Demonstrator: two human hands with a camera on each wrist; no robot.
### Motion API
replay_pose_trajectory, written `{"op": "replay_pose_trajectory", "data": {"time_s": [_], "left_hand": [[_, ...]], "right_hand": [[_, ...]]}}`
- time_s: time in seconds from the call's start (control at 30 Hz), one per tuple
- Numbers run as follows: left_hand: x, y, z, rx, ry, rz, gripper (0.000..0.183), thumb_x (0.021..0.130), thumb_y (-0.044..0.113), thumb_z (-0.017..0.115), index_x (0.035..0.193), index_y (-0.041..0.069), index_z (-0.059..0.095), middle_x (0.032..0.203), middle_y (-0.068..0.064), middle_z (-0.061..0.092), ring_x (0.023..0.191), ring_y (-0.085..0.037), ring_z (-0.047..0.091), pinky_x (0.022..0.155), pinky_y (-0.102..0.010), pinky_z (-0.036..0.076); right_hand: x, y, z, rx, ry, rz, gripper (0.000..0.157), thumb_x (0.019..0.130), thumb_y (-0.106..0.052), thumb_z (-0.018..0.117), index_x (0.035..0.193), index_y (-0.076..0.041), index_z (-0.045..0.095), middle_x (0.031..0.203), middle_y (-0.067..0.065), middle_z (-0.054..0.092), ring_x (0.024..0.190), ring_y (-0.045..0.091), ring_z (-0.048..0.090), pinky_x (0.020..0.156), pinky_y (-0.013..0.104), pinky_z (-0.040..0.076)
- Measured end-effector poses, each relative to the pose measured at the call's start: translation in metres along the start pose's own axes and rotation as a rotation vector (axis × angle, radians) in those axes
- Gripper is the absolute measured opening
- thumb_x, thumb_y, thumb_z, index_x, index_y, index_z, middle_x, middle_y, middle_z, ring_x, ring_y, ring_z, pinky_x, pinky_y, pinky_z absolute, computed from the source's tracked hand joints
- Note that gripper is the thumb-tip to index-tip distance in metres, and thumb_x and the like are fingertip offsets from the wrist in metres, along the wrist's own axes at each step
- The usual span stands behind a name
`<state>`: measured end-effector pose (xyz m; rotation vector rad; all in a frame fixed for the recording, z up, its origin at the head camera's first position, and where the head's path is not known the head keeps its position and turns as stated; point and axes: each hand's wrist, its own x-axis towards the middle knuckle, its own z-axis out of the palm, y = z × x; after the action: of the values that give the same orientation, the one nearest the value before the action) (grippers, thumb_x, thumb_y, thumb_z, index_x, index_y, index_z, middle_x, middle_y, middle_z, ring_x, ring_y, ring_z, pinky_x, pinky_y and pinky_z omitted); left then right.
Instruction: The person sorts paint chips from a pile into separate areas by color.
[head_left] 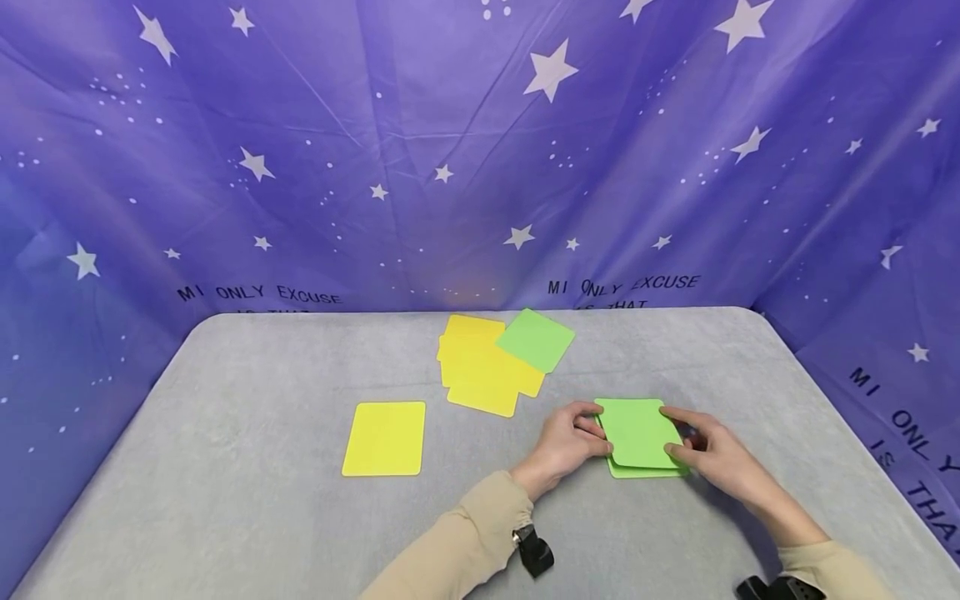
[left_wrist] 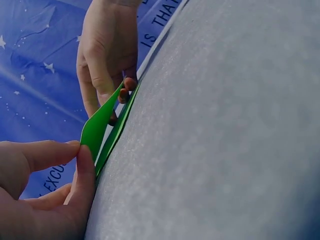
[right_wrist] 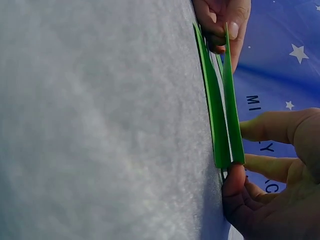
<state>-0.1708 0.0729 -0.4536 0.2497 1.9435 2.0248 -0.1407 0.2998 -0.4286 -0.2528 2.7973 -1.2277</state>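
Both hands hold a green square card (head_left: 637, 432) by its opposite side edges, over more green cards (head_left: 649, 473) on the table. My left hand (head_left: 562, 442) pinches the left edge between thumb and fingers. At the right edge, my right hand (head_left: 720, 457) has its thumb on top and fingers at the side and below. Seen from the left wrist, the held card (left_wrist: 98, 127) is tilted, with a gap between it and the cards beneath. The right wrist view shows the lower green cards (right_wrist: 212, 107) slightly bowed, just under the held one.
A single yellow card (head_left: 384, 439) lies left of the hands. Farther back, several overlapping yellow cards (head_left: 480, 371) are fanned out, with a green card (head_left: 536, 340) on their right side. The grey table (head_left: 247, 467) ends at a purple star-patterned cloth (head_left: 420, 108).
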Motion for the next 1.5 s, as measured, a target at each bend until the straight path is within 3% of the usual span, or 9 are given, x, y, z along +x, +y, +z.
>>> {"op": "replay_pose_trajectory", "data": {"time_s": [0.4,0.63,0.9,1.1,1.27,1.5], "left_hand": [[0.002,0.005,-0.001,0.190,-0.011,-0.007,0.050,0.071,-0.009,0.077,0.118,-0.006,0.061,0.067,0.002,0.059,0.058,-0.005,0.053,0.060,-0.019,0.047],[0.005,0.007,-0.002,0.096,-0.062,-0.058,0.051,0.074,-0.012,0.072,0.123,-0.007,0.057,0.066,-0.003,0.062,0.058,-0.014,0.065,0.061,-0.024,0.055],[0.004,0.007,-0.006,0.064,-0.115,-0.062,0.052,0.075,-0.013,0.069,0.125,-0.008,0.055,0.070,-0.006,0.064,0.060,-0.018,0.066,0.064,-0.025,0.055],[0.001,0.005,-0.013,-0.046,-0.177,-0.118,0.054,0.082,-0.012,0.064,0.133,-0.005,0.048,0.079,-0.007,0.063,0.066,-0.020,0.067,0.068,-0.030,0.057],[0.000,0.009,-0.022,-0.031,-0.209,-0.112,0.056,0.084,-0.010,0.062,0.137,-0.003,0.044,0.085,-0.009,0.065,0.069,-0.019,0.066,0.071,-0.030,0.057],[0.002,0.021,-0.042,-0.010,-0.136,-0.056,0.055,0.082,-0.010,0.063,0.134,-0.005,0.046,0.086,-0.010,0.065,0.073,-0.024,0.066,0.071,-0.032,0.057]], "right_hand": [[0.000,0.001,0.000,-0.098,-0.006,-0.002,0.051,0.086,-0.008,0.070,0.130,0.011,0.052,0.103,0.016,0.046,0.070,0.009,0.042,0.056,0.023,0.036],[0.002,0.005,-0.002,-0.089,0.012,-0.014,0.052,0.084,-0.008,0.072,0.129,0.010,0.054,0.105,0.017,0.048,0.067,0.007,0.043,0.054,0.023,0.037],[0.002,0.003,-0.002,-0.055,0.004,-0.001,0.052,0.086,-0.009,0.071,0.130,0.010,0.052,0.106,0.018,0.048,0.068,0.009,0.044,0.056,0.024,0.038],[0.002,0.000,0.003,-0.084,0.073,-0.027,0.043,0.087,-0.008,0.067,0.125,0.010,0.056,0.108,0.020,0.055,0.071,0.012,0.045,0.058,0.024,0.039],[0.008,-0.004,0.006,-0.118,0.119,-0.055,0.040,0.087,-0.008,0.066,0.124,0.008,0.057,0.104,0.017,0.055,0.078,0.016,0.045,0.063,0.026,0.038],[0.021,-0.019,0.014,-0.075,0.132,-0.062,0.041,0.088,-0.009,0.066,0.126,0.004,0.057,0.101,0.016,0.054,0.079,0.015,0.047,0.063,0.026,0.039]]}}
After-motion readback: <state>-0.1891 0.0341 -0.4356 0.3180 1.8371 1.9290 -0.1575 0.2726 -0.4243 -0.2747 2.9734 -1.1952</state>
